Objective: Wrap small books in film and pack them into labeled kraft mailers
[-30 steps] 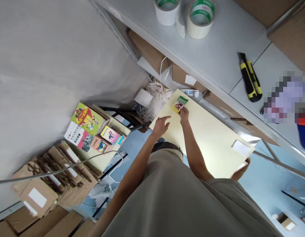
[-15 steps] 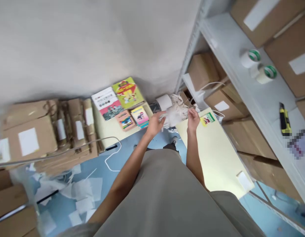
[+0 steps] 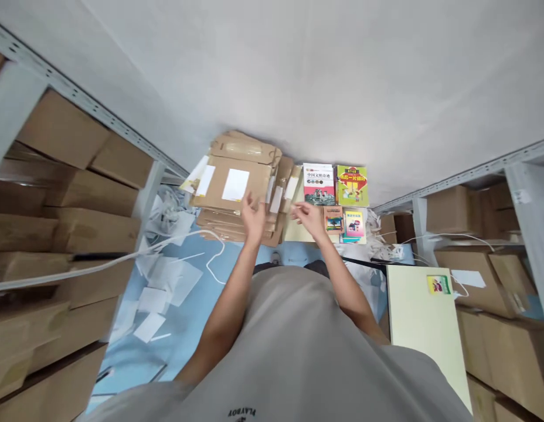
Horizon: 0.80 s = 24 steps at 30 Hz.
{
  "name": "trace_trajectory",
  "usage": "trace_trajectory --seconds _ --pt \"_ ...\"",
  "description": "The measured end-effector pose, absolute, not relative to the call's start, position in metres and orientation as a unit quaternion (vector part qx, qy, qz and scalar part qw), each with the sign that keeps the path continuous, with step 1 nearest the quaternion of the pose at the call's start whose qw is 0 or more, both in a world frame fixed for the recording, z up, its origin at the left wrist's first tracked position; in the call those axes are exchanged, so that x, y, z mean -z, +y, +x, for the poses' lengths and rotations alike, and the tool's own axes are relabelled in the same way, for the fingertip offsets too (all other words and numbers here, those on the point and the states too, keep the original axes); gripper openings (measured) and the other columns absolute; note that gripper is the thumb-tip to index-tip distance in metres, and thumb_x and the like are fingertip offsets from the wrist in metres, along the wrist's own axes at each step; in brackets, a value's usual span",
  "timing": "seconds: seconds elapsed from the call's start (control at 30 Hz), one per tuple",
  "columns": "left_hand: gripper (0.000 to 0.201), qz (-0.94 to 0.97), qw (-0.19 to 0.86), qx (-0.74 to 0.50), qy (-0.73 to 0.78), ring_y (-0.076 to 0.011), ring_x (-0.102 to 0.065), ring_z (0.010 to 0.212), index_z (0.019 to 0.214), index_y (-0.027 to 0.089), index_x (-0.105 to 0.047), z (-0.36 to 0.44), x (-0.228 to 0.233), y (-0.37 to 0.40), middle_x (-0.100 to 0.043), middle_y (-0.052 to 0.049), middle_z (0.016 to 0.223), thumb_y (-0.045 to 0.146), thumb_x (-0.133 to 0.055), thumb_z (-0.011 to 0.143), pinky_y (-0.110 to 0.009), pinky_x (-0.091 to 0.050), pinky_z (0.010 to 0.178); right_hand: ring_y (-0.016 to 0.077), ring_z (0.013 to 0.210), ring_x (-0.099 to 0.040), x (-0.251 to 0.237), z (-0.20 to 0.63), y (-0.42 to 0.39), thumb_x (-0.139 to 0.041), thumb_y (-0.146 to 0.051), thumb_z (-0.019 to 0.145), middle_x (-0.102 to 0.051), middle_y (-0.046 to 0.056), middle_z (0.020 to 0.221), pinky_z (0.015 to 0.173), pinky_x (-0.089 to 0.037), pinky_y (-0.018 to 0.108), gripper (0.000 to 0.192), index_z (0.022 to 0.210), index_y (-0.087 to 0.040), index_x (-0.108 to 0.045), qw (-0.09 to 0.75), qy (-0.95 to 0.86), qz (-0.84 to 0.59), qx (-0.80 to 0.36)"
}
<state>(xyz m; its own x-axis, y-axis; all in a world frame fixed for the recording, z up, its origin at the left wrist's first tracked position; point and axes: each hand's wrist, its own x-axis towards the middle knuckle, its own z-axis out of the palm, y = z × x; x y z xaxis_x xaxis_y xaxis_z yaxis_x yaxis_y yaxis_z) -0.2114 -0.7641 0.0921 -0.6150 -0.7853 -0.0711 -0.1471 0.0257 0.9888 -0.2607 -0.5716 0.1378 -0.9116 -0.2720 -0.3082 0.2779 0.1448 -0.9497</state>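
My left hand (image 3: 253,215) is stretched forward with fingers apart over a stack of flat cardboard mailers (image 3: 237,187) bearing white labels. My right hand (image 3: 308,217) is also open and empty, reaching toward the edge of that stack, just left of several colourful booklets (image 3: 336,196) laid on a pale yellow surface. A small green booklet (image 3: 438,285) lies alone on the pale yellow board (image 3: 419,334) at my right, away from both hands.
Metal shelving with brown cardboard boxes (image 3: 56,193) stands on the left, and more boxes (image 3: 487,275) fill shelves on the right. White paper scraps and backing sheets (image 3: 162,287) litter the blue floor. A white cord (image 3: 122,261) runs across the left side.
My view has swung left from the yellow board to the mailer stack. My right hand has left the green booklet on the board, and both hands now reach toward the mailers.
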Motion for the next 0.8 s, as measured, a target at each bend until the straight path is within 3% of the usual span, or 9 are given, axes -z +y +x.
trace_trajectory --seconds 0.07,0.13,0.23,0.33,0.47,0.63,0.8 --pt "0.038 0.455 0.280 0.609 -0.586 -0.0258 -0.072 0.132 0.128 0.019 -0.064 -0.198 -0.079 -0.796 -0.071 -0.017 0.143 0.017 -0.085 0.096 -0.042 -0.053 0.124 0.0180 0.075 -0.085 -0.124 -0.262 -0.620 -0.093 -0.064 0.090 -0.088 0.005 0.095 0.058 -0.062 0.021 0.047 0.103 -0.020 -0.082 0.276 0.737 -0.017 0.617" --pt "0.035 0.509 0.269 0.646 -0.502 -0.0205 -0.075 0.114 0.120 0.020 -0.059 -0.188 -0.071 -0.816 -0.072 -0.010 0.123 0.016 -0.085 0.097 -0.039 -0.057 0.114 0.0160 0.068 -0.082 -0.109 -0.263 -0.657 -0.093 -0.056 0.094 -0.086 0.004 0.088 0.053 -0.059 0.019 0.040 0.091 -0.019 -0.079 0.312 0.754 0.000 0.578" --pt "0.036 0.509 0.243 0.718 -0.408 -0.0140 -0.072 0.087 0.107 0.022 -0.056 -0.180 -0.066 -0.830 -0.069 0.000 0.097 0.021 -0.090 0.097 -0.034 -0.061 0.100 0.0143 0.058 -0.078 -0.095 -0.263 -0.691 -0.096 -0.047 0.093 -0.075 0.000 0.069 0.048 -0.053 0.017 0.041 0.077 -0.020 -0.070 0.323 0.770 0.060 0.547" --pt "0.037 0.504 0.233 0.746 -0.368 -0.0115 -0.070 0.076 0.098 0.021 -0.059 -0.178 -0.070 -0.835 -0.070 0.003 0.087 0.026 -0.096 0.094 -0.032 -0.063 0.094 0.0144 0.056 -0.077 -0.098 -0.260 -0.701 -0.098 -0.045 0.092 -0.073 -0.002 0.066 0.049 -0.053 0.018 0.042 0.079 -0.021 -0.065 0.307 0.775 0.095 0.544" --pt "0.030 0.487 0.234 0.778 -0.320 -0.0133 -0.079 0.086 0.090 0.019 -0.065 -0.182 -0.086 -0.838 -0.077 -0.002 0.087 0.029 -0.093 0.099 -0.028 -0.067 0.096 0.0142 0.054 -0.075 -0.119 -0.253 -0.698 -0.099 -0.054 0.087 -0.078 -0.002 0.075 0.051 -0.055 0.021 0.047 0.086 -0.023 -0.064 0.277 0.779 0.047 0.560" --pt "0.018 0.461 0.279 0.796 -0.277 -0.0170 -0.085 0.102 0.104 0.019 -0.078 -0.196 -0.114 -0.842 -0.087 -0.008 0.106 0.021 -0.094 0.096 -0.024 -0.070 0.092 0.0134 0.056 -0.074 -0.142 -0.246 -0.695 -0.093 -0.072 0.086 -0.078 -0.003 0.075 0.055 -0.056 0.021 0.056 0.089 -0.025 -0.062 0.259 0.746 -0.038 0.613" --pt "0.017 0.424 0.290 0.814 -0.273 -0.0173 -0.086 0.104 0.110 0.018 -0.080 -0.201 -0.141 -0.834 -0.088 -0.006 0.106 0.011 -0.086 0.095 -0.026 -0.071 0.092 0.0153 0.060 -0.076 -0.150 -0.235 -0.677 -0.089 -0.080 0.084 -0.077 -0.003 0.073 0.057 -0.056 0.023 0.061 0.090 -0.026 -0.064 0.225 0.735 -0.057 0.637"
